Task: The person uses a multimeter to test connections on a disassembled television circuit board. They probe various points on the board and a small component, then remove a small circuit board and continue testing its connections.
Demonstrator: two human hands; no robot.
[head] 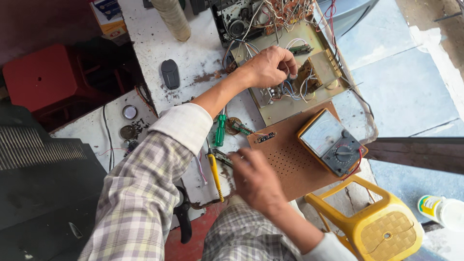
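1. L hand [269, 66] reaches into the open chassis [290, 72], fingers curled shut, pinching a small part among the wires just L of the brown transformer block [313, 73]; exact part too small to tell.
2. R hand [254, 178] rests on the near-L edge of the brown perforated board [290, 162], back of hand to cam. Fingers loosely bent, can't tell if it grips anything.
3. Landmark = perforated board. Chassis lies right behind it, touching/overlapping its far edge; long axis runs away from the person, tilted a bit R.
4. Analog multimeter [331, 142], yellow case, sits on the board's R half, dial toward the R edge; red lead curls at its R side.
5. Small black component strip [265, 137] on the board's far-L corner, between both hands, nearer the R hand.
6. L of board on the white worktop [188, 53]: green-handled screwdriver [220, 129], yellow-handled screwdriver [214, 175], both long axes roughly toward/away from the person. R hand is the nearer one to both.
7. Black oval object [170, 73] far L-behind the board, well apart from the hands.
8. Yellow plastic stool [382, 227] in front-R of the board, on the floor.
9. Key relation: work spot in chassis is behind the board; L hand is already on it, R hand well short.
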